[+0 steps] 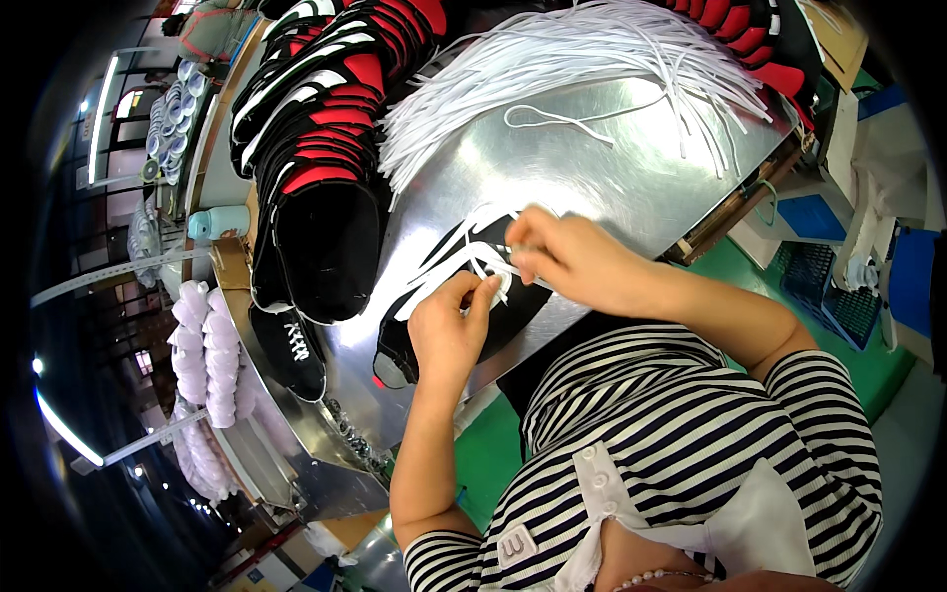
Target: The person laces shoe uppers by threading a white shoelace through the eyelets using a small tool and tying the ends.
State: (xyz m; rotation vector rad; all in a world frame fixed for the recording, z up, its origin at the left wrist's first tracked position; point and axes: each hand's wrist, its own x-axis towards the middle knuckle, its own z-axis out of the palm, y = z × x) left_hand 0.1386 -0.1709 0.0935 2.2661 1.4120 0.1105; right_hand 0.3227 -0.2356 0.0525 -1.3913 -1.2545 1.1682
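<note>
A black and white shoe upper [397, 345] lies at the near edge of the metal table, partly covered by my hands. White shoelace [434, 268] runs in loose strands over its top. My left hand [449, 331] pinches the shoelace between thumb and index finger, low over the upper. Just to the right, my right hand [572, 259] is raised with curled fingers close together beside the lace strands. Its fingertips are slightly blurred, and what they grip cannot be made out.
A bunch of white shoelaces [552, 59] spreads across the metal table [464, 187]. Stacked black and red shoe uppers [330, 128] stand at left, with more uppers [735, 44] far right. A laced black upper [286, 350] lies at the left edge, near a light-blue bottle [219, 223].
</note>
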